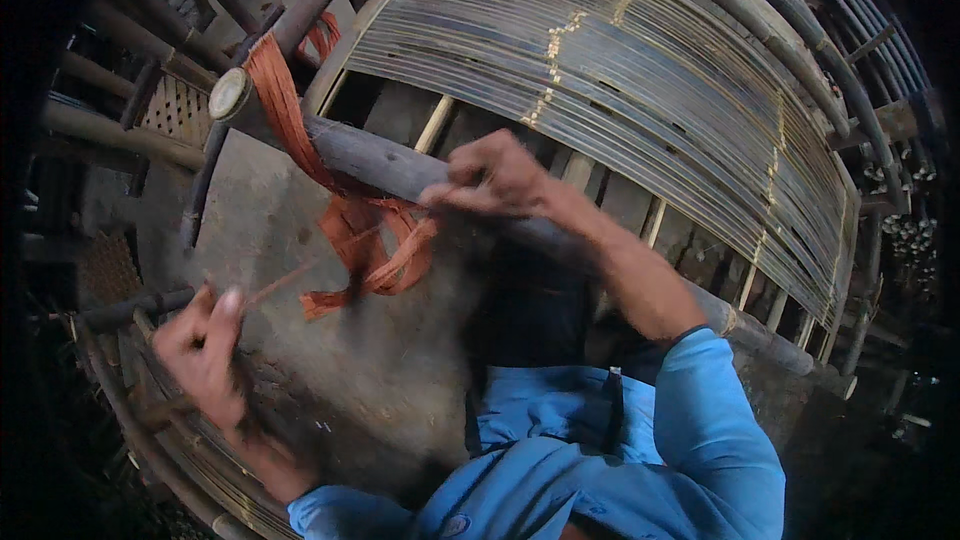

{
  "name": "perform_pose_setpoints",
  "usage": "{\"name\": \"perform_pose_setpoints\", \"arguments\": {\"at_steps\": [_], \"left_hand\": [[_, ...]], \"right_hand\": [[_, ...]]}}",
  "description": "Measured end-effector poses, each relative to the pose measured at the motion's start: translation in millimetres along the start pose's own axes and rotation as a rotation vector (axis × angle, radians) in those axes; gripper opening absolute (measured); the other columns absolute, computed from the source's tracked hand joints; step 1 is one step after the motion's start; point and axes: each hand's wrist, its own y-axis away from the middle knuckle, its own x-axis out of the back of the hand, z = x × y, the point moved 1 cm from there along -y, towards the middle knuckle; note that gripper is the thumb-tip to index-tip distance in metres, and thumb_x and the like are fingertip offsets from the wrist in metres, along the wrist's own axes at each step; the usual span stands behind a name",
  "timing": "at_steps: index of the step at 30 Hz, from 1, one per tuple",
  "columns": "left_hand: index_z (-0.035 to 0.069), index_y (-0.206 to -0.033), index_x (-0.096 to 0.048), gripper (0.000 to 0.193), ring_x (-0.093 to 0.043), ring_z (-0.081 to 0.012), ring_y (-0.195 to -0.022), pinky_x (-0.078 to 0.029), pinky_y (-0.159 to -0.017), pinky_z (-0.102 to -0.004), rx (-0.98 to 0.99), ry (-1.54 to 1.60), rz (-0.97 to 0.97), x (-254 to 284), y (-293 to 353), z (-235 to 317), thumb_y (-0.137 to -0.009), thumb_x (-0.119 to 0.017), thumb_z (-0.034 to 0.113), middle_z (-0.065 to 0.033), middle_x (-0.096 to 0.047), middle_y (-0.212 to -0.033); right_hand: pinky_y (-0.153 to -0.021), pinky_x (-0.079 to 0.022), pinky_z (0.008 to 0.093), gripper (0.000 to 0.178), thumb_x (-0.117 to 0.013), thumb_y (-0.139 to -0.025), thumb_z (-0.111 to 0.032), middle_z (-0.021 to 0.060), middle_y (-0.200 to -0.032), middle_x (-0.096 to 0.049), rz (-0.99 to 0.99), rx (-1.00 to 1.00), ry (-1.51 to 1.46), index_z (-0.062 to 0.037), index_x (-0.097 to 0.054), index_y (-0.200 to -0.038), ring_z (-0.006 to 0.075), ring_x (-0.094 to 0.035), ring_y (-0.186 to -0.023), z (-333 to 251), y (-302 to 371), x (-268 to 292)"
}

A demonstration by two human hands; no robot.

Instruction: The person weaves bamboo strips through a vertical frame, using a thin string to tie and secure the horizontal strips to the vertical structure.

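Over the near end of a thick bamboo pole point(365, 155) hangs a bundle of flat orange-red fibre strips point(283, 105). Its loose looped ends dangle below the pole. My left hand point(205, 350), out at the lower left, pinches a thin orange-red strand point(285, 283) between thumb and fingers. This strand slants up toward the hanging bundle. Beside the pole, to the right of the bundle, my right hand point(490, 180) is closed with curled fingers; motion blur hides what is in it, if anything. Both forearms are apart.
Beyond the pole a large frame of split-bamboo slats point(640, 70), tied with pale lashings, slopes away on thin supports. More bamboo rails point(130, 130) stand at the left. A curved bamboo rail point(150, 440) runs at the lower left. The grey floor point(340, 370) lies below my hands.
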Motion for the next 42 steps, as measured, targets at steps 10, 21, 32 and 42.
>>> {"name": "perform_pose_setpoints", "arguments": {"at_steps": [10, 21, 32, 42], "left_hand": [[-0.001, -0.069, -0.057, 0.027, -0.058, -0.0247, -0.098, -0.042, -0.087, -0.0326, -0.509, -0.910, 0.211, 18.9, -24.0, -11.4, -0.080, -0.077, 0.013, -0.0130, -0.065, -0.104], [0.008, -0.096, -0.071, 0.046, -0.055, -0.0097, -0.066, -0.040, -0.055, -0.0236, 0.546, -0.108, 0.249, 279.8, -78.4, -218.3, -0.087, -0.070, 0.053, -0.0006, -0.063, -0.078], [0.002, -0.131, -0.060, 0.055, -0.065, -0.0192, -0.098, -0.053, -0.079, -0.0312, 0.123, -0.523, -0.315, 261.4, -111.5, -127.4, -0.078, -0.075, 0.009, -0.0102, -0.064, -0.125], [0.005, -0.124, -0.063, 0.054, -0.068, -0.0323, -0.101, -0.053, -0.089, -0.0392, -0.547, -0.348, -0.260, -170.0, -107.6, -73.5, -0.078, -0.081, 0.027, -0.0183, -0.069, -0.111]], "right_hand": [[-0.057, -0.045, 0.0260, 0.004, -0.070, -0.092, -0.008, 0.0013, -0.084, -0.069, -0.035, 0.275, -0.204, -0.0054, -0.067, -0.091, 0.0075, -0.055, -0.063, -160.9, 23.4, 43.1], [-0.064, -0.044, 0.0256, 0.030, -0.061, -0.099, -0.026, -0.0032, -0.081, -0.056, 0.570, -0.062, 0.142, -0.0040, -0.067, -0.118, 0.0054, -0.049, -0.071, -177.9, 144.2, 270.4], [-0.097, -0.044, 0.0430, 0.050, -0.077, -0.074, -0.011, 0.0089, -0.117, -0.066, -0.379, 0.168, -0.053, -0.0124, -0.065, -0.122, 0.0320, -0.059, -0.108, -139.5, 189.9, -1.9], [-0.078, -0.045, 0.0442, 0.043, -0.084, -0.072, -0.019, 0.0132, -0.095, -0.052, 0.367, -0.398, 1.067, -0.0061, -0.060, -0.105, 0.0339, -0.053, -0.092, 33.3, 327.6, 179.6]]}}
